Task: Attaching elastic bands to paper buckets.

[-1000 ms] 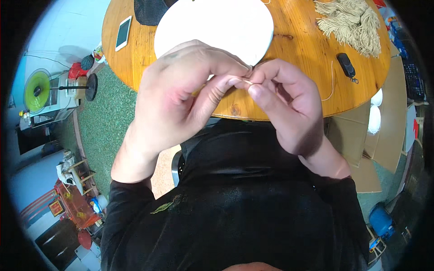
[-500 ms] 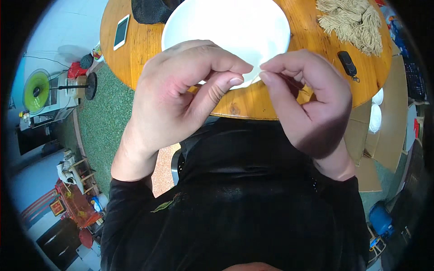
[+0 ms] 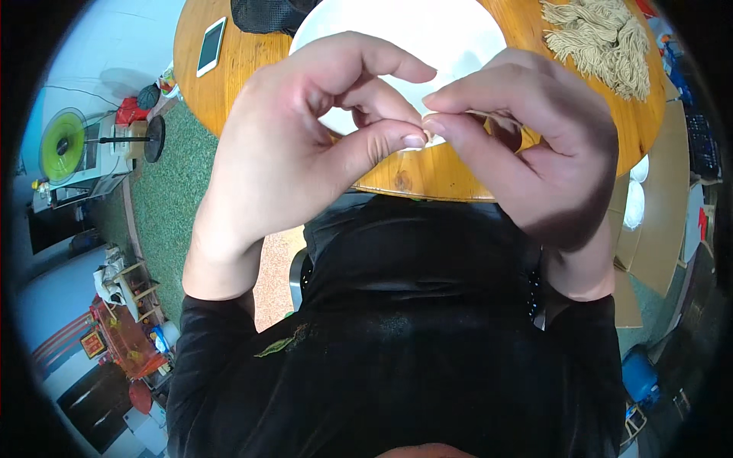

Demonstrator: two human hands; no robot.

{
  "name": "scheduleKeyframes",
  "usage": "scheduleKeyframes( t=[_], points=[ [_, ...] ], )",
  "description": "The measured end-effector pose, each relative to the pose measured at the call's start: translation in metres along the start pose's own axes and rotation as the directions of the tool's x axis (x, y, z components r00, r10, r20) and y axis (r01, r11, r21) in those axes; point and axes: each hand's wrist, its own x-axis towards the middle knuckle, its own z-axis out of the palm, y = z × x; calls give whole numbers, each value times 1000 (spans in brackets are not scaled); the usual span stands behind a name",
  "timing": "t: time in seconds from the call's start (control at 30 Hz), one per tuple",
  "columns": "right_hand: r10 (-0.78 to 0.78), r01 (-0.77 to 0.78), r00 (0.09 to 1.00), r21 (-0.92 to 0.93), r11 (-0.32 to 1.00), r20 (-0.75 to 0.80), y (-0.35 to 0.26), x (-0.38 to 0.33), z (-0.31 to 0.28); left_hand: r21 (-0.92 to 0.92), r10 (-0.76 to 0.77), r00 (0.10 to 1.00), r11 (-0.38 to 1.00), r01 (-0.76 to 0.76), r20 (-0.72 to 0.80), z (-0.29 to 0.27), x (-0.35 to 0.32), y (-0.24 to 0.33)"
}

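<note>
Both hands meet above the near rim of a large white basin (image 3: 427,46) on a round wooden table (image 3: 244,72). My left hand (image 3: 313,130) is closed in a pinch, its thumb against a curled finger while the index finger arches free above. My right hand (image 3: 534,137) pinches between thumb and index finger a thin beige strand (image 3: 481,114), which runs back under its fingers. At the touching fingertips sits a tiny pale bit of it, mostly covered. Bundles of beige yarn (image 3: 599,46) lie at the table's far right.
A white phone (image 3: 212,47) and a black mesh bag (image 3: 267,15) rest at the far left of the table. A green-bladed fan (image 3: 65,145) stands off to the left. Cardboard sheets (image 3: 657,214) lean at the right. A dry leaf (image 3: 276,346) clings to my black shirt.
The fingertips have come together from slightly apart. My left index finger has lifted off the thumb. My right hand has shifted right and now covers the black key fob. The view has moved slightly.
</note>
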Motion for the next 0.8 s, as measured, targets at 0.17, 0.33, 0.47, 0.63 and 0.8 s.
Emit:
scheduleKeyframes(
  t=[0.17, 0.33, 0.47, 0.63, 0.8],
  points=[
    [-150, 151, 986, -2, 989, 66, 10, 19, -4, -52, -1, 999, 999, 4, 54, -6, 9, -2],
    [-135, 146, 984, -86, 986, 117, 8, 18, -9, -76, -13, 998, 997, 18, 65, -7, 8, -4],
    [-147, 72, 968, -335, 939, -204, 5, -8, 1, -127, -8, 1000, 992, 8, 2, -2, 6, -3],
    [-218, 186, 973, -288, 939, -81, -9, -39, 8, -69, -30, 997, 997, 25, -68, 2, 3, 3],
    [-131, 87, 970, -209, 974, -206, -5, -43, 34, -102, 4, 999, 995, -7, -34, -1, 0, -9]
  ],
)
